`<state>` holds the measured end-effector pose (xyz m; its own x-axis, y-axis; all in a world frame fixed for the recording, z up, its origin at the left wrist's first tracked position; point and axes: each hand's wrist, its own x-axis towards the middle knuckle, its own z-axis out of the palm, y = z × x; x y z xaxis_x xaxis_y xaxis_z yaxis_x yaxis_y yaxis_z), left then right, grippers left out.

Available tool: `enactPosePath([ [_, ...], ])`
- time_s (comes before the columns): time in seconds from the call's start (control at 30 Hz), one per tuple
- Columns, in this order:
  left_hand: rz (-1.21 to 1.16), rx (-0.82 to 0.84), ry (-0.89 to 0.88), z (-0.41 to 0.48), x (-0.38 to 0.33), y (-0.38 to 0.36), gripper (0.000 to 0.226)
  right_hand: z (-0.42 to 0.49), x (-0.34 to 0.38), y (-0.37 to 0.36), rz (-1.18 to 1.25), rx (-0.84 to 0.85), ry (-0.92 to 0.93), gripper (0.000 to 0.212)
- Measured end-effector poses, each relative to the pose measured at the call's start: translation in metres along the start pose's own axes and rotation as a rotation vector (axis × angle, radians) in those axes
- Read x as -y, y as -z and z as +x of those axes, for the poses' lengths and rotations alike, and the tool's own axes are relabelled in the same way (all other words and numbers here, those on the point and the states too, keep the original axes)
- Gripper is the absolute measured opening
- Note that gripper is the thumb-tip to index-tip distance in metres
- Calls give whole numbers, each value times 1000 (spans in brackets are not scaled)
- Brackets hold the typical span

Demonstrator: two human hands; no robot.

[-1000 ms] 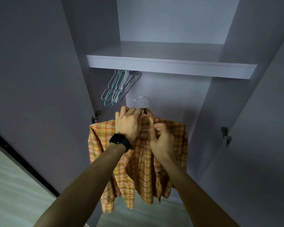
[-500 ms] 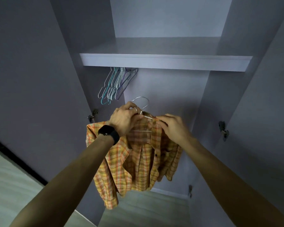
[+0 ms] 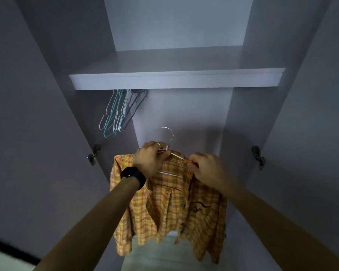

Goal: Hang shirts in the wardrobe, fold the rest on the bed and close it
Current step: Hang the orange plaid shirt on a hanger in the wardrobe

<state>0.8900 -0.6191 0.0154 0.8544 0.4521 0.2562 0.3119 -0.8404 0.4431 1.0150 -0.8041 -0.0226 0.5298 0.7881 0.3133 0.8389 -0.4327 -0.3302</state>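
An orange plaid shirt [image 3: 170,208] hangs on a white wire hanger [image 3: 167,133] in front of the open wardrobe. My left hand [image 3: 150,160], with a black watch on the wrist, grips the hanger's neck together with the shirt's collar. My right hand [image 3: 205,169] pinches the shirt's right shoulder over the hanger's arm. The hanger's hook stands free in the air, below the shelf [image 3: 174,81] and apart from the rail, which the shelf hides.
Several empty wire hangers [image 3: 118,112] hang bunched under the shelf at the left. The wardrobe's doors stand open on both sides, with hinges at left [image 3: 93,155] and right [image 3: 258,157]. Pale floor [image 3: 159,257] shows below the shirt.
My right hand moved from the shirt's front placket out to its right shoulder. The shirt spread wider on the hanger and now swings slightly. My left hand kept its grip at the hanger's neck.
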Motion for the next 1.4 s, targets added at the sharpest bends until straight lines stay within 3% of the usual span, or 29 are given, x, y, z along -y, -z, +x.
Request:
enactPosePath([
  [0.1, 55, 101, -82, 27, 8, -8, 37, 1, -9, -2, -30, -6, -144, 22],
  [0.2, 168, 91, -223, 50, 14, -12, 35, 2, -16, 5, -93, 0, -313, 26],
  [0.5, 373, -345, -650, 172, -34, 18, 69, 53, -49, 30, -263, -18, -658, 15],
  [0.73, 438, -637, -678, 245, -35, -19, 68, 108, -102, 37, -331, -148, -745, 19],
  [0.97, 459, -941, -721, 270, -30, -42, 58, 146, -158, 29, -345, -429, -820, 16],
  [1.2, 467, -1082, -722, 280, -28, -47, 55, 192, -190, 48, -380, -627, -782, 12],
  [1.4, 429, -1150, -734, 287, -28, -51, 54, 228, -219, 53, -410, -651, -795, 13],
])
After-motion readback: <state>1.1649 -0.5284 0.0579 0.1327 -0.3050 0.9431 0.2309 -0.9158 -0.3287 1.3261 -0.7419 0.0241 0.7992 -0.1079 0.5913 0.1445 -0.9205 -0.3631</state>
